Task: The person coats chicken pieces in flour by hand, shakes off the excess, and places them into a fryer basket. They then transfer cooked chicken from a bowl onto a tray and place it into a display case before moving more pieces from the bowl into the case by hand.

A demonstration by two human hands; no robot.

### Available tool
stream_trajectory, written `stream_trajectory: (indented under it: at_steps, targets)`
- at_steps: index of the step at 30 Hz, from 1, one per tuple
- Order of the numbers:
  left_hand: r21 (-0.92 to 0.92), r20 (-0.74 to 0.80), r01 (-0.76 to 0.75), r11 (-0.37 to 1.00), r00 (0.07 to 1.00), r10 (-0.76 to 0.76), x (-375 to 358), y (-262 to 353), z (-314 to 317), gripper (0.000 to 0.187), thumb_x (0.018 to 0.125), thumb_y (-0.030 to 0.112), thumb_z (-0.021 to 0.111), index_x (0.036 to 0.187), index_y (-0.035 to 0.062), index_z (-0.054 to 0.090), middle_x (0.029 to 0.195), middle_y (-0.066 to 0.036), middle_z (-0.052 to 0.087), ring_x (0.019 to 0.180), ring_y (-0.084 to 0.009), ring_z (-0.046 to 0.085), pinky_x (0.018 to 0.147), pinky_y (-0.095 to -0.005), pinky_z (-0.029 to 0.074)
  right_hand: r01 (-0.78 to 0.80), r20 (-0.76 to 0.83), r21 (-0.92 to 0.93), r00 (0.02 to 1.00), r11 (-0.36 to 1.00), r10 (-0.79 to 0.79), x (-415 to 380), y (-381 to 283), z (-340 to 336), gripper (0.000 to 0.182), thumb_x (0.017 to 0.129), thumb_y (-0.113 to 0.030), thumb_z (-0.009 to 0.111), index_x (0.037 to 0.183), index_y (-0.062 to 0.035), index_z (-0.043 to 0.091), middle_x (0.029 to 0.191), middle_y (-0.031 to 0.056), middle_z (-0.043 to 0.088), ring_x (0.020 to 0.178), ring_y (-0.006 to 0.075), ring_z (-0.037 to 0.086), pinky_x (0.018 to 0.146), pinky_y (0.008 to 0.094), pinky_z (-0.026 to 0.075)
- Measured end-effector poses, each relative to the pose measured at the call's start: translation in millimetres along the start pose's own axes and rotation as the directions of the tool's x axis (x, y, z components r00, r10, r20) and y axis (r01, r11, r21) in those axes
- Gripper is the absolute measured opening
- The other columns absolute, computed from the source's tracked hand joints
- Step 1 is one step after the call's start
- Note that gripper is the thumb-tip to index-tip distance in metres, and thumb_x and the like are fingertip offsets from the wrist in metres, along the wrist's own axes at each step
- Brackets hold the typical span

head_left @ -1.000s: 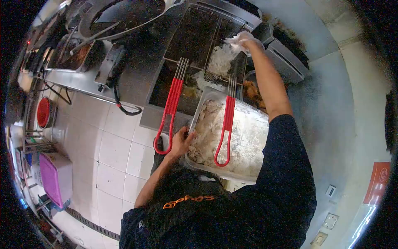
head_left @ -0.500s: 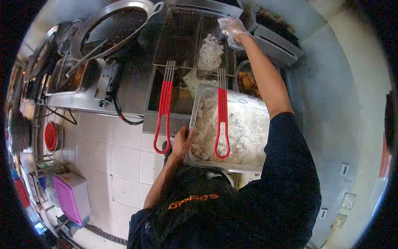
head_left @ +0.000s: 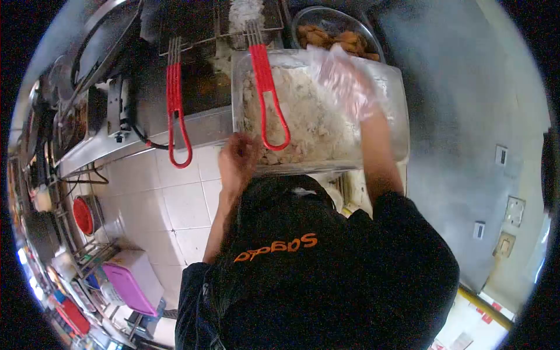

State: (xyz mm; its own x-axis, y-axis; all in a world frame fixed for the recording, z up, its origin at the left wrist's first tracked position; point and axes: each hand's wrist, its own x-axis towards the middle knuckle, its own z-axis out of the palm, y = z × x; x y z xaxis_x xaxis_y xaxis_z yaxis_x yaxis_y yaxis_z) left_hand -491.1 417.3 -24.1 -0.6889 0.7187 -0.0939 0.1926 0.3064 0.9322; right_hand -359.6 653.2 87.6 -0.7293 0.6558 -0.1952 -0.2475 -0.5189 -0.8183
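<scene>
Gloved right hand (head_left: 343,84) has come nearer, over the powder tub (head_left: 398,119); left hand (head_left: 237,162) should steady its near-left corner; whether either grip is closed, unclear.

One left hand (head_left: 233,166) and one right hand (head_left: 349,90) make two. There are two red handles (head_left: 262,70), one tub (head_left: 400,116), one bowl (head_left: 335,18) of brown pieces (head_left: 350,42) too crowded to count, one purple lid (head_left: 131,289) and four wall plates (head_left: 501,155).

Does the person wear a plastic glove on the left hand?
No, the left hand is bare; the clear plastic glove is on the right hand.
</scene>
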Motion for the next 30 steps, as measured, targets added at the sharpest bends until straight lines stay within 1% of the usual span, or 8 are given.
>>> stream_trajectory:
  at_steps: [7, 10, 13, 17, 23, 26, 28, 30]
  targets:
    - [-0.041, 0.355, -0.424, 0.905, 0.84, 0.41, -26, 92, 50, 0.036, 0.068, 0.021, 0.071, 0.091, 0.0002, 0.054, 0.071, -0.012, 0.058, 0.064, -0.0235, 0.06, 0.057, -0.0321, 0.048, 0.089, -0.077, -0.121, 0.992, 0.989, -0.099, -46, 130, -44, 0.052, 0.084, -0.033, 0.051, 0.125, -0.004, 0.039, 0.129, 0.0104, 0.039, 0.117, 0.0212, 0.038, 0.098, 0.034, 0.029]
    - [0.113, 0.403, -0.352, 0.929, 0.871, 0.281, -32, 88, 57, 0.027, 0.07, 0.013, 0.068, 0.089, 0.0, 0.054, 0.071, -0.012, 0.059, 0.062, -0.0222, 0.06, 0.057, -0.0315, 0.049, 0.294, -0.002, -0.519, 0.939, 0.802, -0.345, -51, 128, -36, 0.056, 0.084, -0.032, 0.052, 0.129, -0.005, 0.034, 0.129, 0.0085, 0.038, 0.117, 0.02, 0.037, 0.098, 0.0333, 0.027]
    - [0.042, 0.455, -0.387, 0.921, 0.828, 0.327, -36, 84, 51, 0.019, 0.072, 0.007, 0.065, 0.086, 0.0002, 0.055, 0.069, -0.013, 0.059, 0.06, -0.0202, 0.06, 0.057, -0.0301, 0.048, 0.167, -0.235, -0.021, 0.958, 0.986, -0.167, -60, 101, 4, 0.066, 0.08, -0.028, 0.059, 0.132, -0.0034, 0.027, 0.141, 0.0134, 0.016, 0.127, 0.0234, 0.021, 0.104, 0.032, 0.017]
    - [0.183, 0.548, -0.366, 0.913, 0.808, 0.214, -41, 82, 47, 0.011, 0.074, 0.002, 0.061, 0.084, 0.0011, 0.056, 0.069, -0.012, 0.059, 0.061, -0.0177, 0.058, 0.058, -0.0291, 0.047, 0.248, -0.223, -0.281, 0.923, 0.927, -0.315, -42, 114, -15, 0.065, 0.08, -0.029, 0.06, 0.131, -0.0032, 0.03, 0.137, 0.0164, 0.024, 0.126, 0.0246, 0.023, 0.102, 0.0319, 0.02]
    - [-0.084, 0.098, -0.213, 0.973, 0.97, 0.221, -18, 11, 6, 0.017, 0.078, 0.009, 0.061, 0.092, 0.0017, 0.055, 0.086, -0.009, 0.057, 0.076, -0.0168, 0.054, 0.067, -0.0292, 0.044, 0.625, 0.661, -0.75, 0.72, -0.216, -0.211, -7, 149, -184, 0.06, 0.074, -0.04, 0.057, 0.126, -0.0129, 0.042, 0.132, 0.0134, 0.037, 0.123, 0.0234, 0.03, 0.103, 0.0337, 0.02]
    - [0.083, -0.169, -0.22, 0.972, 0.958, 0.232, 1, -22, -3, 0.027, 0.082, 0.015, 0.057, 0.104, 0.0013, 0.049, 0.097, -0.01, 0.054, 0.089, -0.0173, 0.05, 0.079, -0.0307, 0.04, 0.02, 0.174, -0.629, 0.978, 0.777, 0.116, -51, 133, -131, 0.052, 0.079, -0.041, 0.05, 0.124, -0.0158, 0.045, 0.129, 0.0118, 0.041, 0.118, 0.0253, 0.038, 0.1, 0.0328, 0.026]
    - [-0.074, -0.094, -0.117, 0.99, 0.989, 0.11, 12, -37, -1, 0.028, 0.083, 0.016, 0.056, 0.104, 0.0007, 0.047, 0.098, -0.01, 0.052, 0.091, -0.0175, 0.048, 0.081, -0.0302, 0.038, -0.094, -0.136, -0.982, 0.955, -0.165, 0.265, -67, 103, -59, 0.043, 0.078, -0.04, 0.051, 0.112, -0.0152, 0.055, 0.116, 0.0118, 0.052, 0.107, 0.026, 0.047, 0.094, 0.0325, 0.033]
    - [-0.219, 0.006, 0.017, 0.976, 1.0, -0.016, 12, -50, 1, 0.029, 0.084, 0.017, 0.054, 0.105, 0.0001, 0.045, 0.098, -0.009, 0.05, 0.093, -0.0177, 0.045, 0.082, -0.0297, 0.036, 0.189, 0.073, -0.943, 0.921, -0.275, 0.382, -60, 116, -56, 0.039, 0.075, -0.041, 0.053, 0.103, -0.0134, 0.059, 0.107, 0.0123, 0.056, 0.099, 0.0259, 0.051, 0.091, 0.0332, 0.035]
